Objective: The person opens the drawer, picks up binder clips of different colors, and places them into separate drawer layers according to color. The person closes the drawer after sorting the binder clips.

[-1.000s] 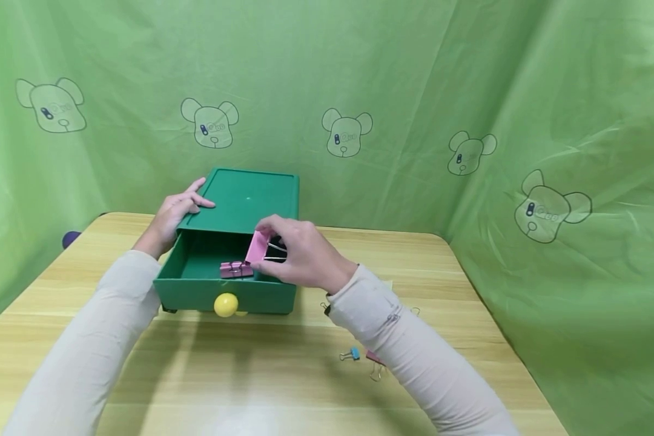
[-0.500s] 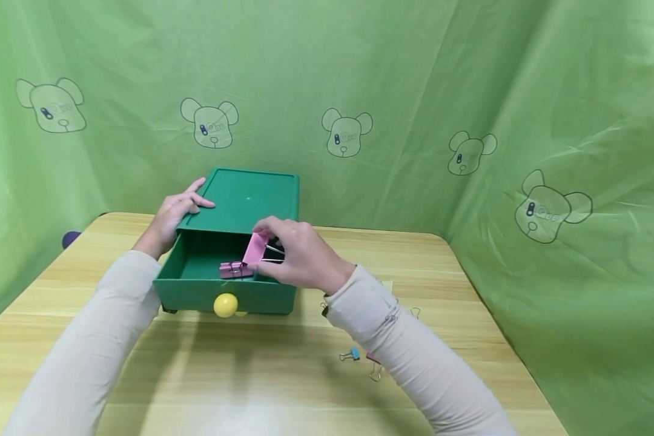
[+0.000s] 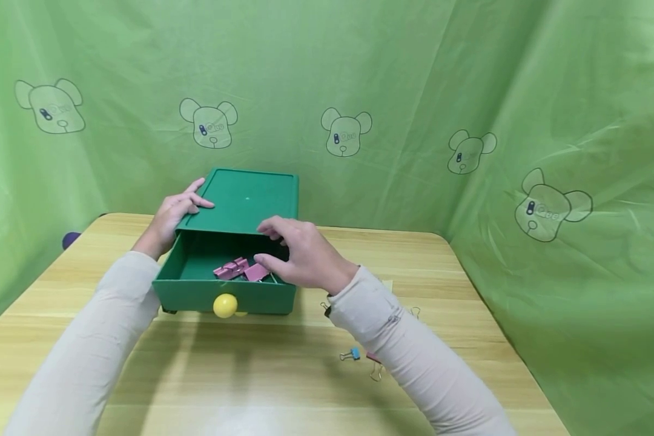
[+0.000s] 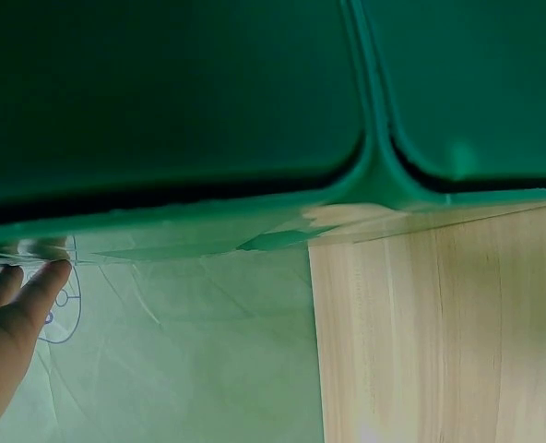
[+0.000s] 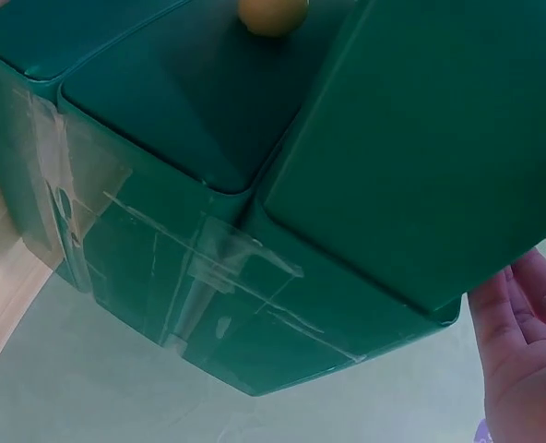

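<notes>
A green drawer box (image 3: pixel 251 201) stands on the table with its top drawer (image 3: pixel 191 297) pulled out by a round yellow knob (image 3: pixel 225 306). Inside the drawer lie pink binder clips, one clip (image 3: pixel 231 269) at the left and another clip (image 3: pixel 257 272) beside it, below my right thumb. My right hand (image 3: pixel 310 254) hovers over the drawer's right side, thumb and fingers apart with nothing between them. On the box's upper left edge rests my left hand (image 3: pixel 171 215), fingers extended over the top. In the left wrist view, fingers (image 4: pixel 41 291) show beside the box.
A small blue binder clip (image 3: pixel 351 354) and a pink binder clip (image 3: pixel 374 358) lie on the wooden table (image 3: pixel 283 381) at the right, the pink one partly behind my right sleeve. More clips show around that forearm. A green curtain (image 3: pixel 283 72) encloses the back and sides.
The right thumb and fingers have parted and let go of the pink binder clip, which dropped into the drawer. The other pink clip there has tilted. My left hand stays put.
</notes>
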The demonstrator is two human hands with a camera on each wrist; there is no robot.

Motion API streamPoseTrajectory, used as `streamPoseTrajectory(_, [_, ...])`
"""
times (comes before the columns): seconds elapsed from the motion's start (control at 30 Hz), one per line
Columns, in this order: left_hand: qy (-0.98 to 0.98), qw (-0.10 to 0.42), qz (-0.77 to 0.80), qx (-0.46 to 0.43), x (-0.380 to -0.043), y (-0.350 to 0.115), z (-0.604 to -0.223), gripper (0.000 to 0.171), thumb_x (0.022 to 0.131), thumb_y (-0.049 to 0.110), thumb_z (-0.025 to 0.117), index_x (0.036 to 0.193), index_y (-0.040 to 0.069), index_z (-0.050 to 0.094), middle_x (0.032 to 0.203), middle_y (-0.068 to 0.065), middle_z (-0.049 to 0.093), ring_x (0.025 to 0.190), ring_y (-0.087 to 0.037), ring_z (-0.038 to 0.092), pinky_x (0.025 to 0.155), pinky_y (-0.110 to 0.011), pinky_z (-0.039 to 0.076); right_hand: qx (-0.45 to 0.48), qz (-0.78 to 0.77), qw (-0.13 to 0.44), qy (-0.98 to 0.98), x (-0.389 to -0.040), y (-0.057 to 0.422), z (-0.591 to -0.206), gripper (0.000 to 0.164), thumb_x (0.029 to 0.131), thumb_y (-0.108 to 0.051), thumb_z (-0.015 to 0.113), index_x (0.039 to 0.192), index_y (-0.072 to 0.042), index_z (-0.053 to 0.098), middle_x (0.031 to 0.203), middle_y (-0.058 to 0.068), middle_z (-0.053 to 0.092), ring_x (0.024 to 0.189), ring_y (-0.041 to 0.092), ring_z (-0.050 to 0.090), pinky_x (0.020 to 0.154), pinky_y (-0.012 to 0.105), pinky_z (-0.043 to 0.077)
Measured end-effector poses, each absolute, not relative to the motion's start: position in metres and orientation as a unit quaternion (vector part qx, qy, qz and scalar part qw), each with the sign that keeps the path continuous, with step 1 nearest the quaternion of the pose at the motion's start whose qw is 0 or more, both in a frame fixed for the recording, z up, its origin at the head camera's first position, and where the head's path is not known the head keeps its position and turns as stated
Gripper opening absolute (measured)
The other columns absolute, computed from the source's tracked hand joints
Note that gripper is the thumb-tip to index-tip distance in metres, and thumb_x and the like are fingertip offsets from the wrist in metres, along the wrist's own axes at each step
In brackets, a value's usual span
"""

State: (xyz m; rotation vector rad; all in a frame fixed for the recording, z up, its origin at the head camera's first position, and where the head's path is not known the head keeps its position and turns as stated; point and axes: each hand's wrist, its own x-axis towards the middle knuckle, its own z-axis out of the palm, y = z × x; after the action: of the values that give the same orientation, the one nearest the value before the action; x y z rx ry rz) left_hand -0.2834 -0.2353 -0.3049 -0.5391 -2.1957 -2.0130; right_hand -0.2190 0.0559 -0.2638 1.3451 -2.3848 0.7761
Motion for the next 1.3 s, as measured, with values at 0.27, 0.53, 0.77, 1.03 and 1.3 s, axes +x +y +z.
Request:
streamPoseTrajectory(0.27, [-0.725, 0.06, -0.662, -0.179, -0.284, -0.235, -0.305, 0.042, 0.091, -0.003, 0.035, 0.095, 0.009, 0.075, 0.161, -0.009, 0.012, 0.147, -0.033, -0.002, 0.113, -0.058, 0.0, 0.452, 0.271, 0.167, -0.833, -0.22, 0.064, -0.265, 0.034, 0.088, -0.019, 0.071, 0.114, 0.001, 0.062, 0.108, 0.011, 0.067, 0.097, 0.02, 0.061, 0.086, 0.028, 0.05])
streamPoseTrajectory(0.53, [-0.725, 0.06, -0.662, -0.179, -0.285, -0.236, -0.306, 0.043, 0.091, -0.002, 0.035, 0.093, 0.013, 0.075, 0.161, -0.009, 0.011, 0.147, -0.032, -0.002, 0.113, -0.058, 0.0, 0.434, 0.275, 0.204, -0.833, -0.221, 0.076, -0.268, 0.028, 0.088, -0.016, 0.07, 0.11, 0.001, 0.064, 0.104, 0.011, 0.068, 0.095, 0.022, 0.062, 0.081, 0.035, 0.052])
streamPoseTrajectory(0.77, [-0.726, 0.058, -0.662, -0.18, -0.285, -0.236, -0.306, 0.043, 0.092, -0.001, 0.035, 0.093, 0.014, 0.075, 0.162, -0.008, 0.011, 0.147, -0.032, -0.002, 0.112, -0.059, 0.0, 0.406, 0.271, 0.199, -0.85, -0.223, 0.088, -0.275, 0.03, 0.089, -0.017, 0.069, 0.111, 0.0, 0.063, 0.107, 0.011, 0.067, 0.098, 0.024, 0.061, 0.083, 0.038, 0.052])
streamPoseTrajectory(1.03, [-0.722, 0.059, -0.665, -0.181, -0.285, -0.235, -0.307, 0.042, 0.091, -0.002, 0.035, 0.093, 0.013, 0.074, 0.162, -0.009, 0.011, 0.147, -0.032, -0.002, 0.113, -0.057, -0.001, 0.384, 0.271, 0.207, -0.858, -0.227, 0.105, -0.284, 0.029, 0.089, -0.018, 0.07, 0.112, -0.001, 0.064, 0.107, 0.01, 0.067, 0.098, 0.023, 0.061, 0.082, 0.035, 0.052])
streamPoseTrajectory(1.3, [-0.724, 0.056, -0.664, -0.18, -0.286, -0.236, -0.307, 0.042, 0.092, -0.002, 0.034, 0.094, 0.012, 0.074, 0.162, -0.008, 0.011, 0.147, -0.032, -0.003, 0.112, -0.059, 0.0, 0.365, 0.269, 0.202, -0.868, -0.229, 0.119, -0.294, 0.029, 0.088, -0.018, 0.069, 0.111, 0.0, 0.064, 0.107, 0.011, 0.067, 0.097, 0.026, 0.061, 0.08, 0.039, 0.053])
